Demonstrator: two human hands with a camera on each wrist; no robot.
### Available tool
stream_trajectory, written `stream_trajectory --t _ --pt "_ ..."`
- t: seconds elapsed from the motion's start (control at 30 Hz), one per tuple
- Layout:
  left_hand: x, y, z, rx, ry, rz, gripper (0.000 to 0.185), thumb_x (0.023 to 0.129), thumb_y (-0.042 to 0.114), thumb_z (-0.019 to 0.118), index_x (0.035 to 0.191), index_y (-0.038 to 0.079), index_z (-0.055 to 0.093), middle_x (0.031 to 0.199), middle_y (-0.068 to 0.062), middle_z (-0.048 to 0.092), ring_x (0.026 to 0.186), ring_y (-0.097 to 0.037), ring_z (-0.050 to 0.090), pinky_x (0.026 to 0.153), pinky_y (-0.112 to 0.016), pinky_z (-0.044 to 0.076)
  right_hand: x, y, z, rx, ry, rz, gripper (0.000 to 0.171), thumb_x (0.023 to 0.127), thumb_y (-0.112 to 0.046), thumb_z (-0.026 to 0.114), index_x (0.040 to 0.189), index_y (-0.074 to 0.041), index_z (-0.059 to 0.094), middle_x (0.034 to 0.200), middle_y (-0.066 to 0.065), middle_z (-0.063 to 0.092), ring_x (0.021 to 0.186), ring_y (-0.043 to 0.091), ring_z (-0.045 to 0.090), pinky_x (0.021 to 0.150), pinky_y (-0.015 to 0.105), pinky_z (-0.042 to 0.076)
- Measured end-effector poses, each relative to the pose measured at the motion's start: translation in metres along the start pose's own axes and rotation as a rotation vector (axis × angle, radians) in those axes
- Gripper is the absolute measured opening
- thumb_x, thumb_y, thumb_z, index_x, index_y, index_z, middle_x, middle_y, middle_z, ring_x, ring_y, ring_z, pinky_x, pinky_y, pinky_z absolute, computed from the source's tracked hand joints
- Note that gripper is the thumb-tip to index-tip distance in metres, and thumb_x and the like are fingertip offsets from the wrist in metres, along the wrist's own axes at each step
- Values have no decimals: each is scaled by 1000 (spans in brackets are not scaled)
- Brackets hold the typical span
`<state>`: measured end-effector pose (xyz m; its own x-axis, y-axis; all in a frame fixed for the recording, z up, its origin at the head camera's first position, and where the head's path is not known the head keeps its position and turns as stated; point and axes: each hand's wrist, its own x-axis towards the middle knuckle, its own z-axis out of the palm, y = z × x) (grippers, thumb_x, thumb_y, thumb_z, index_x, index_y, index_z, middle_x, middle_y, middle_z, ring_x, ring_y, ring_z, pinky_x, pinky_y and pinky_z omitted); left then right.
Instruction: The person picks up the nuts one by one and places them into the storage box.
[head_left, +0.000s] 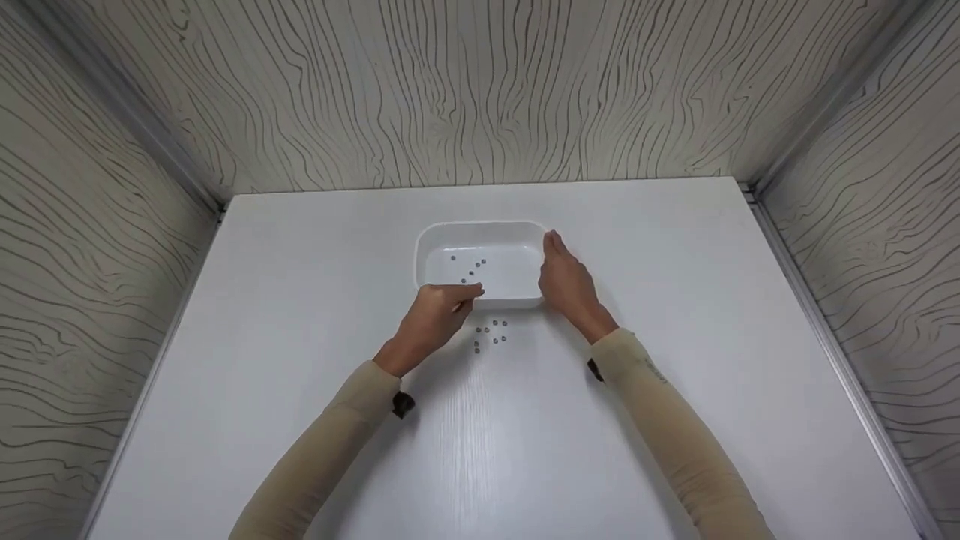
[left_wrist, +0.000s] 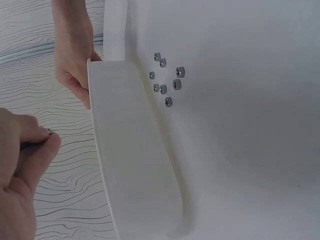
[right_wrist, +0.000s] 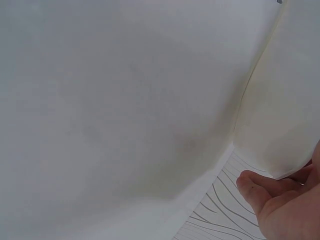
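Note:
A white rectangular tray (head_left: 480, 229) stands in the middle of the white table (head_left: 300, 247), with several small metal nuts (head_left: 471, 268) lying inside it. More nuts (head_left: 492, 333) lie loose on the table just in front of the tray, and show as a cluster of nuts (left_wrist: 167, 82) in the left wrist view. My left hand (head_left: 472, 294) hovers over the tray's near rim and pinches one nut (left_wrist: 50, 131) between thumb and fingertip. My right hand (head_left: 553, 259) grips the tray's right end, with its fingers (left_wrist: 75, 80) round the tray's wall (left_wrist: 135, 160).
Wood-grain panels (head_left: 480, 90) wall the table in at the back and on both sides. A metal strip (head_left: 825, 330) runs along the table's right edge. The right wrist view shows only table surface (right_wrist: 125, 100), the tray's side (right_wrist: 290, 110) and my fingers (right_wrist: 270, 200).

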<state>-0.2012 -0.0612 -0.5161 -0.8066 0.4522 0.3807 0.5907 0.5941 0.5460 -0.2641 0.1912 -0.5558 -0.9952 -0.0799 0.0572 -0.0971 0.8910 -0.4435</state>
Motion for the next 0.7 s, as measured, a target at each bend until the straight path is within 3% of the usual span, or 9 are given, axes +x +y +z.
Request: stream_trajectory --t 0.3,0.53,0.7 --pt "14 -8 1 -80 4 -127 24 94 -7 69 113 1 81 113 -16 81 104 -24 80 86 -34 69 1 1 2 4 -1 10 57 111 -12 44 163 3 27 171 21 31 149 38 49 120 49 51" --pt "24 -13 1 -106 22 -191 22 96 -4 69 112 2 81 108 -15 82 87 -18 75 74 -31 67 0 1 0 18 5 10 57 111 -12 43 163 4 28 171 21 31 152 37 44 124 50 45" --pt "32 -18 0 -151 57 -281 19 96 -1 70 112 2 81 107 -13 82 95 -19 78 81 -31 68 0 1 1 17 2 9 57 111 -12 43 164 3 27 171 21 31 152 37 44 125 50 45"
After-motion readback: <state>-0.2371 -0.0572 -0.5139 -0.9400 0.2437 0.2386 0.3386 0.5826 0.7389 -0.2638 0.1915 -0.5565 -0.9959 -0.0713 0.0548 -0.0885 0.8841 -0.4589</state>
